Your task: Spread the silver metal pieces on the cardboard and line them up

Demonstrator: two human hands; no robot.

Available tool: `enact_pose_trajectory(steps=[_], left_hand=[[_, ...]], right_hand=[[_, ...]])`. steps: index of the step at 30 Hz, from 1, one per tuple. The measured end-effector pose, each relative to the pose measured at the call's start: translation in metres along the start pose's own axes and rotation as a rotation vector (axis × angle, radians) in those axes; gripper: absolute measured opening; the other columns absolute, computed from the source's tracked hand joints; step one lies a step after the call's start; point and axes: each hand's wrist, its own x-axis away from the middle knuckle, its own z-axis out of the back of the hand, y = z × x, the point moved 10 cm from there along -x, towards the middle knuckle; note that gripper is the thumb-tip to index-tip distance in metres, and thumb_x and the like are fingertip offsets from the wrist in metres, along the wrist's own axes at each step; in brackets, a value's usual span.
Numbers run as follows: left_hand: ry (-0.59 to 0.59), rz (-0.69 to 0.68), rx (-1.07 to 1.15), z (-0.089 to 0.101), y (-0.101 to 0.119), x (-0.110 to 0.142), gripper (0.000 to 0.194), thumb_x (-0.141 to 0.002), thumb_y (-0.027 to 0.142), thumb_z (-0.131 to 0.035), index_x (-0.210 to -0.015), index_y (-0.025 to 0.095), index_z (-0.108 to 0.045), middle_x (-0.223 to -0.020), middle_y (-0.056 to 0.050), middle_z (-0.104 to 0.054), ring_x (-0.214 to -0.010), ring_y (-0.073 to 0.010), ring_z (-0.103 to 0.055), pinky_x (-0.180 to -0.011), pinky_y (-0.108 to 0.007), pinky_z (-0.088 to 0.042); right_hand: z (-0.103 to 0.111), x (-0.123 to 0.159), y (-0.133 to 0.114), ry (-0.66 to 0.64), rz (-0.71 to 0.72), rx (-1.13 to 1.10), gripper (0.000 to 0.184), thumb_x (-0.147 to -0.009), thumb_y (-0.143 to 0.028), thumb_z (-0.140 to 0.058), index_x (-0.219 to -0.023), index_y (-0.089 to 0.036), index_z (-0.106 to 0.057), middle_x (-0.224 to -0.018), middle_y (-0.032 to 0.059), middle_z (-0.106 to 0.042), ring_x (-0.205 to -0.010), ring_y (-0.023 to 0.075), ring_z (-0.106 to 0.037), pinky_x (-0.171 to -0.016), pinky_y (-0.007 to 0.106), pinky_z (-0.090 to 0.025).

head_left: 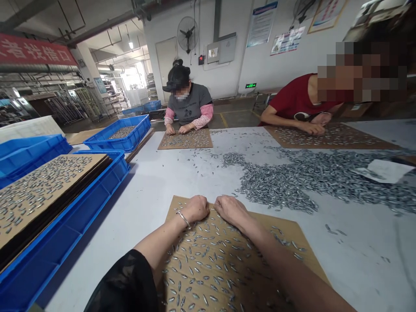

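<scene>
Nearest, small spindle-shaped metal pieces [195,296] lay spread over a brown cardboard sheet [290,225] on the pale worktop [136,216]. Each looked light, stiff and smooth, likely to roll or slip, and best pinched across its thicker middle rather than by the tapering ends; breakage seemed unlikely. The cardboard looked light and a little flexible, so its bare edges would have been the safer hold. At its far edge, the left hand [197,209] and right hand [229,208] stood close together, fingers curled inward; the fingertips were hidden, so whether either grip was clamped on a piece could not be told. Beyond them spread a loose heap [276,186] of similar pieces. Farther off, lettering on a co-worker's grey shirt [191,102] was too small to read, as were the wall posters [262,24]. The red banner [35,50] showed the characters "者找借口"; no brand could be made out.
</scene>
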Motion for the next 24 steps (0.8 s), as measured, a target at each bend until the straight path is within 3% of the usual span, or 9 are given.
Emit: enact_pose_trajectory(steps=[8, 16, 24], left_hand=[[0.009, -0.074, -0.057, -0.002, 0.010, -0.002, 0.029, -0.096, 0.019, -0.050, -0.103, 0.005, -0.075, -0.112, -0.026, -0.074, -0.102, -0.0306, -0.073, -0.086, -0.033, -0.055], [-0.002, -0.088, -0.091, -0.006, 0.013, -0.004, 0.025, -0.093, 0.018, -0.053, -0.097, 0.009, -0.076, -0.105, -0.021, -0.076, -0.098, -0.0268, -0.074, -0.083, -0.029, -0.056], [-0.005, -0.072, -0.108, -0.002, 0.016, 0.000, 0.029, -0.094, 0.014, -0.048, -0.102, 0.006, -0.075, -0.106, -0.024, -0.075, -0.098, -0.0288, -0.074, -0.085, -0.032, -0.057]], right_hand=[[0.006, 0.021, 0.020, 0.050, -0.014, -0.021, 0.023, -0.097, -0.024, -0.050, -0.091, -0.019, -0.071, -0.100, 0.0090, -0.073, -0.091, 0.0195, -0.064, -0.071, 0.028, -0.032], [0.003, 0.044, 0.038, 0.087, 0.038, -0.041, 0.020, -0.097, -0.022, -0.048, -0.084, -0.019, -0.063, -0.092, 0.0076, -0.067, -0.085, 0.0187, -0.059, -0.072, 0.027, -0.032], [-0.008, 0.053, 0.027, 0.063, 0.111, -0.064, 0.022, -0.097, -0.021, -0.047, -0.082, -0.018, -0.063, -0.090, 0.0076, -0.066, -0.081, 0.0184, -0.057, -0.071, 0.027, -0.033]])
